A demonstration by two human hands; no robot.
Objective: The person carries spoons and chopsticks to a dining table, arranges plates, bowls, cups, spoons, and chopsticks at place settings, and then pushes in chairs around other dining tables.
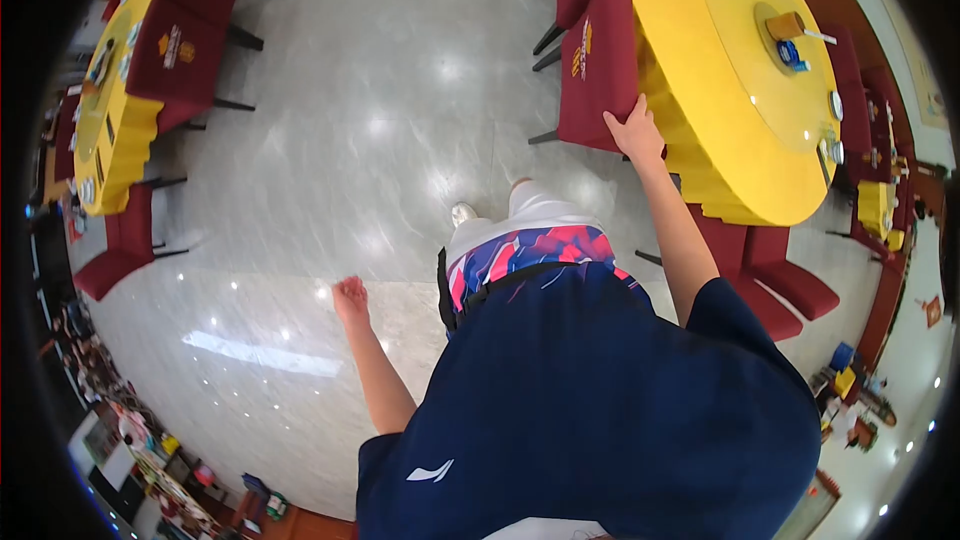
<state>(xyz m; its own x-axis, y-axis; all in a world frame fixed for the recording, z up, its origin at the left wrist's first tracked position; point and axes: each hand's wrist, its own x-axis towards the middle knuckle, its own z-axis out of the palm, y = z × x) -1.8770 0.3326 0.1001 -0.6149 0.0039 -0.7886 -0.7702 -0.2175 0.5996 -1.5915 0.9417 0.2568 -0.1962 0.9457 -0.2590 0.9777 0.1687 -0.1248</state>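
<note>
My right hand point(637, 132) is at the top edge of a burgundy covered chair point(598, 70), its thumb on one side and its fingers along the edge, beside a round table with a yellow cloth point(670, 100). Out over the pale floor, away from any furniture, my left hand point(350, 300) hangs with its fingers curled in and nothing visible in it. On the table's glass turntable point(735, 40) stand a brown container point(785, 26) and a blue item point(790, 55).
Grey tiled floor point(370, 60) lies ahead. At the left stands another yellow-clothed table point(125, 110) with burgundy chairs point(185, 50). More chairs point(790, 270) stand at the near side of the right table. Dishes point(835, 105) sit at its far edge.
</note>
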